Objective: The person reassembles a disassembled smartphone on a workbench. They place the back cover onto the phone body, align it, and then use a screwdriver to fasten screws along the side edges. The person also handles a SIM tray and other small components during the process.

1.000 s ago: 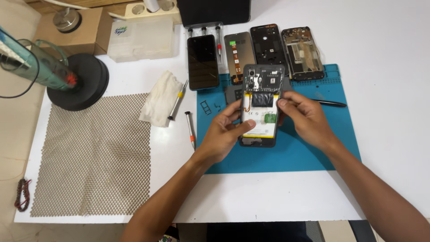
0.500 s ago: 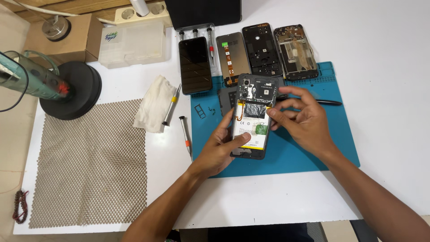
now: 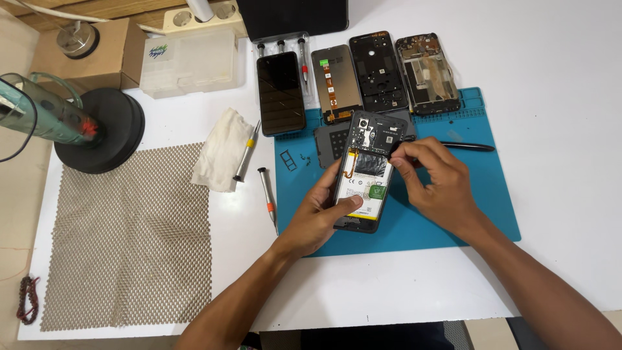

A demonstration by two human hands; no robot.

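My left hand [image 3: 319, 214] grips an opened phone [image 3: 367, 170] with its back off, thumb on the white battery, above the blue work mat [image 3: 453, 214]. My right hand [image 3: 435, 183] is closed at the phone's upper right edge, fingertips pinching a small dark part there. What exactly it pinches is too small to tell. A black pen-like tool [image 3: 468, 146] lies on the mat just behind my right hand.
Several phone parts line the back: a black screen [image 3: 280, 93], a display panel [image 3: 335, 83], and two frames [image 3: 378, 71] [image 3: 427, 74]. Two screwdrivers [image 3: 267, 194] [image 3: 245, 153] and a white cloth [image 3: 220, 157] lie left of the mat. A mesh pad [image 3: 126, 236] and a black round stand [image 3: 103, 133] sit further left.
My right hand has shifted from the phone's right side to pinch at its upper right edge. My left hand keeps holding the phone, and the view has moved closer.
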